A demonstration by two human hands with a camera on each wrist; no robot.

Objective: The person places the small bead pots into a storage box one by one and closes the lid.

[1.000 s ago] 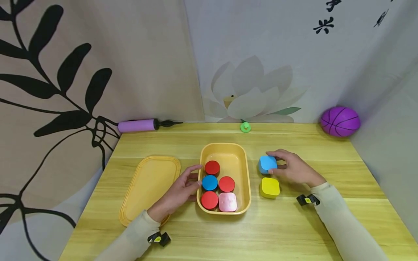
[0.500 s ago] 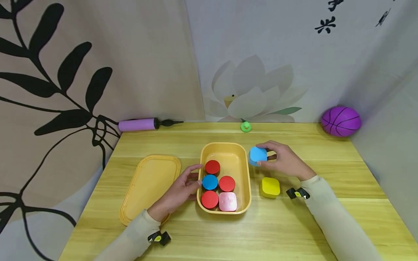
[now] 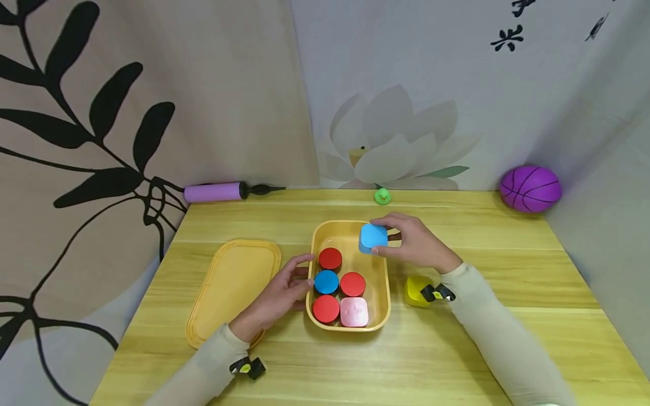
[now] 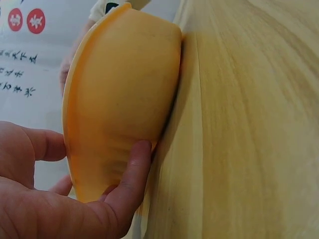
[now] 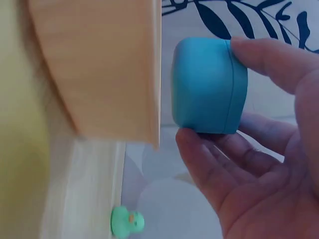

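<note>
In the head view my right hand (image 3: 413, 242) pinches a light-blue rounded-square block (image 3: 373, 238) between thumb and fingers, over the far right part of a yellow box (image 3: 350, 329). The right wrist view shows a seam round the block (image 5: 207, 87), which is held above the box's rim. My left hand (image 3: 276, 296) rests against the box's left side, and its fingers touch the outer wall (image 4: 119, 89). Inside the box are red round pieces (image 3: 352, 285), a blue round piece (image 3: 326, 282) and a pink rounded-square piece (image 3: 354, 312).
A yellow rounded block (image 3: 415, 291) sits right of the box, partly behind the right wrist camera. The yellow lid (image 3: 231, 287) lies to the left. Along the back stand a purple pump (image 3: 213, 192), a green duck (image 3: 382, 196) and a purple ball (image 3: 530, 189).
My right hand has carried the light-blue block leftward from beside the yellow block to above the box. The left hand has stayed at the box's side.
</note>
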